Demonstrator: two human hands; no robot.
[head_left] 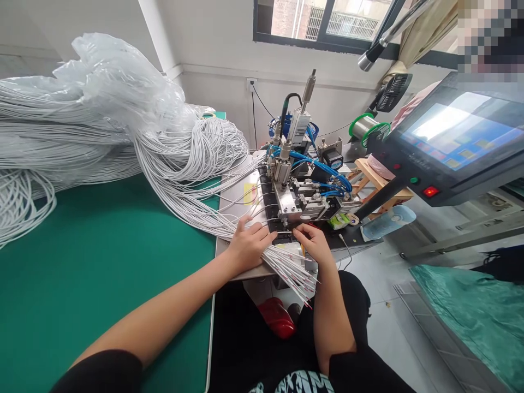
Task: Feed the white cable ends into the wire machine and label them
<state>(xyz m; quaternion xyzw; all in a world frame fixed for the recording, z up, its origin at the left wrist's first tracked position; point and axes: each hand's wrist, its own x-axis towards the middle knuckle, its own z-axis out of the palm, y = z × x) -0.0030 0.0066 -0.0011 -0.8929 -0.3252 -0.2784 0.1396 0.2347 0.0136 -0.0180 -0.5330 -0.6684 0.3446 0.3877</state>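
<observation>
My left hand (250,245) rests over a bundle of white cables (289,267), whose loose ends stick out past the table edge and show pinkish tips. Between my two hands runs a single short stretch of white cable (285,233), in front of the metal machine (286,202). The thumb and fingers of my right hand (314,244) pinch this cable near its end. At its other end my left fingertips close on it. What lies under the left palm is partly hidden. Several thin cables lead from the machine bed back toward the bundle.
A large heap of white cables (196,153), partly under clear plastic (118,82), covers the back of the green table (123,262). On the right hangs a control screen (462,136). Behind the machine is a wire spool (364,128) with green rims.
</observation>
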